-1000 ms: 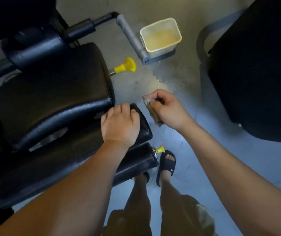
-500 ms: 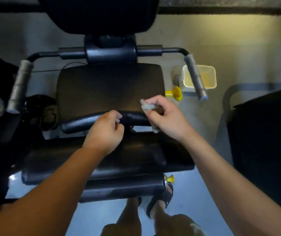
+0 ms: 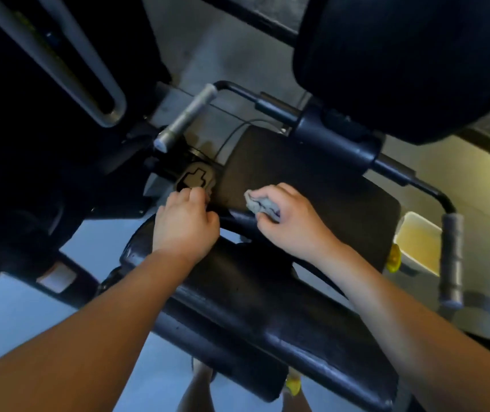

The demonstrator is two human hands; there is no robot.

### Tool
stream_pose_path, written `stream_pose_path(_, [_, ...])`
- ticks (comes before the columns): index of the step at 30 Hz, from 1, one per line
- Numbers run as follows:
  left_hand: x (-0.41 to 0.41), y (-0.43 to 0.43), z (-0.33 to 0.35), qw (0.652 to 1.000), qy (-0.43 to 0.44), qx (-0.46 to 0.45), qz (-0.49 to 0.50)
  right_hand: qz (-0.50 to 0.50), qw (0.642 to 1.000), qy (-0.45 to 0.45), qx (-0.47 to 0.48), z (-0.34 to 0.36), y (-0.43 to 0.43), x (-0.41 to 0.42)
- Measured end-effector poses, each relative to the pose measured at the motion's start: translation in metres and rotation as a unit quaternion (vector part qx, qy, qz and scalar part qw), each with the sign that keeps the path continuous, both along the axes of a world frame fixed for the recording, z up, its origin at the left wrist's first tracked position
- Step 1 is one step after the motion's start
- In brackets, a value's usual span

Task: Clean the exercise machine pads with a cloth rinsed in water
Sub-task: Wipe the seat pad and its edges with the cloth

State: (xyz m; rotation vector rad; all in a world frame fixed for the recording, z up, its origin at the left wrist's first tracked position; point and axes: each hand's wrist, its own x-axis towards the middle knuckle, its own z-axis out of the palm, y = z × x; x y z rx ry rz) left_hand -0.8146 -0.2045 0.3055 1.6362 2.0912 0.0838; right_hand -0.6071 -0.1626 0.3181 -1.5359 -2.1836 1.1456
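The black seat pad of the exercise machine fills the middle of the head view, with a black roller pad below it. My right hand grips a crumpled grey cloth and holds it against the seat pad's front edge. My left hand has curled fingers on the left end of the roller pad, near the seat's left corner. A cream tub of yellowish water stands on the floor at the right, partly behind a handle.
Two grey-gripped handles flank the seat. The black back pad hangs over the top right. A yellow knob sticks out by the tub. Dark machine frame fills the left. My sandalled feet show at the bottom.
My view has swung left and tilted over the seat. Both hands slid left along the seat's front edge, the right one carrying the cloth from the right side toward the left corner.
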Motion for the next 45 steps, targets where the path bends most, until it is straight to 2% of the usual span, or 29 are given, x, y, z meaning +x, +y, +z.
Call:
stream_pose_path(6, [0.002,-0.017,-0.023,0.995,0.104,-0.004,0.011,0.144,0.987,-0.038,0.059,-0.012,0.033,-0.016])
stream_pose_path(9, [0.002,-0.015,-0.027,0.993,0.111,0.007,0.026,0.207,0.974,-0.052,0.081,-0.02,0.053,-0.024])
stream_pose_path(16, [0.004,-0.014,-0.029,0.993,0.115,0.0,0.018,0.24,0.961,-0.031,0.136,-0.044,0.048,-0.041])
stream_pose_path(21, [0.001,-0.011,-0.028,0.994,0.112,-0.015,0.002,0.371,0.918,-0.009,0.141,-0.034,0.047,-0.035])
stream_pose_path(23, [0.0,-0.013,-0.031,0.994,0.108,-0.003,0.004,0.376,0.915,-0.008,0.149,-0.04,0.064,-0.042])
stream_pose_path(26, [0.0,-0.013,-0.032,0.995,0.098,0.029,0.016,0.303,0.937,-0.011,0.176,-0.051,0.084,-0.056])
stream_pose_path(29, [0.0,-0.013,-0.034,0.995,0.095,0.039,0.02,0.296,0.938,-0.026,0.176,-0.046,0.07,-0.057])
stream_pose_path(31, [0.0,-0.013,-0.035,0.994,0.097,0.044,0.018,0.349,0.925,-0.029,0.147,-0.033,0.055,-0.048])
stream_pose_path(33, [-0.001,-0.013,-0.036,0.994,0.093,0.048,0.018,0.424,0.897,-0.036,0.117,-0.026,0.049,-0.043])
stream_pose_path(35, [-0.003,-0.013,-0.036,0.995,0.09,0.048,0.017,0.461,0.878,-0.045,0.123,-0.028,0.057,-0.046])
stream_pose_path(37, [-0.004,-0.015,-0.037,0.995,0.089,0.049,0.017,0.44,0.888,-0.028,0.131,-0.035,0.071,-0.056])
stream_pose_path(40, [-0.004,-0.015,-0.038,0.995,0.089,0.046,0.015,0.329,0.928,0.004,0.174,-0.056,0.098,-0.068])
stream_pose_path(42, [-0.004,-0.015,-0.038,0.995,0.086,0.042,0.015,0.26,0.946,-0.007,0.193,-0.064,0.105,-0.073])
stream_pose_path(45, [-0.003,-0.012,-0.036,0.996,0.087,0.033,0.015,0.276,0.944,-0.026,0.179,-0.052,0.078,-0.068])
